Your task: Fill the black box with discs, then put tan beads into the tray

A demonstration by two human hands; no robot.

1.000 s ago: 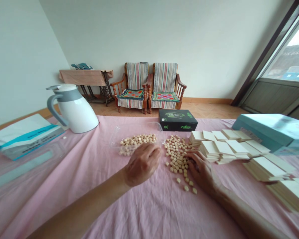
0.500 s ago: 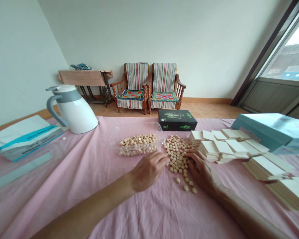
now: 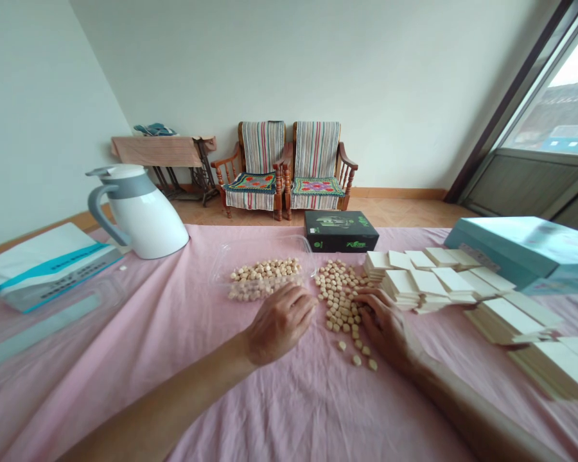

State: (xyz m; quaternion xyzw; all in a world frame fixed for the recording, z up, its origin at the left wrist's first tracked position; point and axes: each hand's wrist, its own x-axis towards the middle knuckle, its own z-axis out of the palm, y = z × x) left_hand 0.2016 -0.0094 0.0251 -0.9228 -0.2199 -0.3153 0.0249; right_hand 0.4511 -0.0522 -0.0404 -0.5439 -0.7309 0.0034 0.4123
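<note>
My left hand [image 3: 282, 321] is closed, its fingers curled together just in front of a clear plastic container [image 3: 216, 266]. Whatever it holds, if anything, is hidden. Inside the container lie many small, pale tan, rounded pieces [image 3: 264, 269]. More of the same form a loose pile [image 3: 340, 298] on the cloth between my hands, with several strays [image 3: 356, 360] nearer to me. At the pile's right edge rests my right hand [image 3: 388, 327], fingers bent and somewhat apart, touching the pieces. I see nothing held in it.
Stacks of white cards or tiles [image 3: 431, 285] stand at the right, before a light blue box [image 3: 525, 247]. A black box [image 3: 341, 231] sits behind the pile. At left are a white jug [image 3: 149, 218], a packet [image 3: 52, 266] and a clear lid [image 3: 52, 327], all on pink cloth [image 3: 279, 410].
My left hand has moved slightly left and up, away from the pile and closer to the container. My right hand stays at the pile's edge. The view has shifted a little.
</note>
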